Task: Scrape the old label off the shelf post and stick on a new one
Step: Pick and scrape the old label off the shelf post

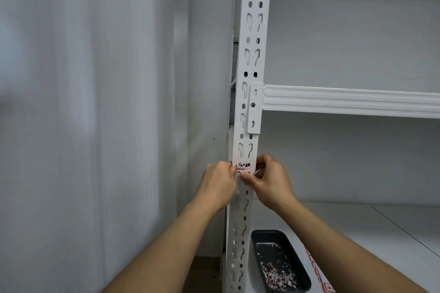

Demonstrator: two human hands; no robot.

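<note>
old label point(242, 165): on shelf post point(252, 59), between my hands
left hand point(217, 184): fingers curled at label's left edge
right hand point(271, 182): thumb presses just under it

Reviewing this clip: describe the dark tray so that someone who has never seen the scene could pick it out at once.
Start at the white slotted shelf post that runs up the middle of the view, and follow it down below both hands. Just right of its foot, on the white shelf board, lies the dark tray. It is the only black thing there, a long rounded rectangle holding a heap of pink and white scraps.
</note>
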